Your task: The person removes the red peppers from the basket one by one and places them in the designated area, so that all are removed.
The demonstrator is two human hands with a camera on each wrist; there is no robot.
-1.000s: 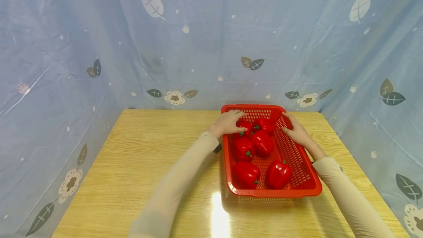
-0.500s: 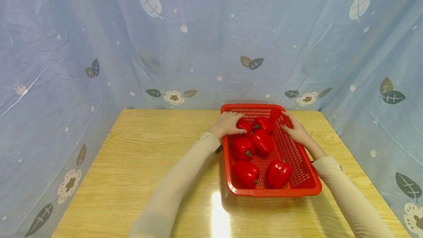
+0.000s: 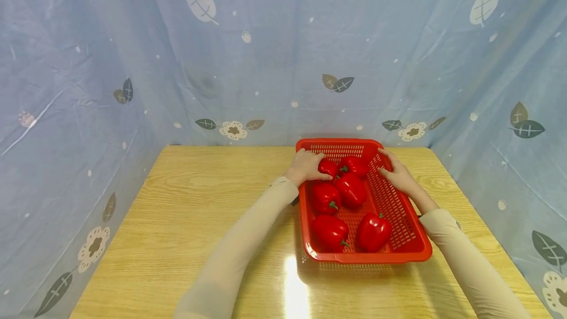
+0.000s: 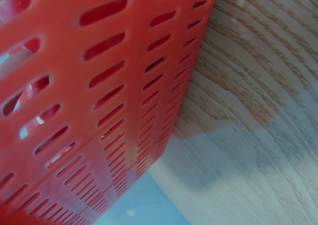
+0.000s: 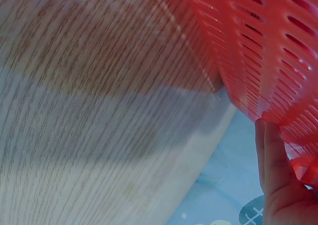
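Observation:
A red plastic basket (image 3: pixel 372 258) with slotted walls stands on the wooden table, holding several red bell peppers with green stems. My left hand (image 3: pixel 306 166) reaches over its left rim and holds the back-left bell pepper (image 3: pixel 328 167), fingers on the far side and thumb on the near side. Against the right rim rests my right hand (image 3: pixel 399 177), fingers straight and thumb apart inside the basket. Its fingers (image 5: pixel 276 158) lie along the red wall in the right wrist view. The left wrist view shows only the outer basket wall (image 4: pixel 119 81), with the left hand out of sight.
The pale wooden table (image 3: pixel 199 201) extends left of the basket. Blue patterned cloth (image 3: pixel 266 53) hangs behind and along both sides. Other peppers lie nearby in the basket, including one at the back right (image 3: pixel 356 166) and one at the front right (image 3: pixel 374 233).
The left hand has shifted slightly, its fingers bending more around the back-left bell pepper. The right hand and basket stay practically in place.

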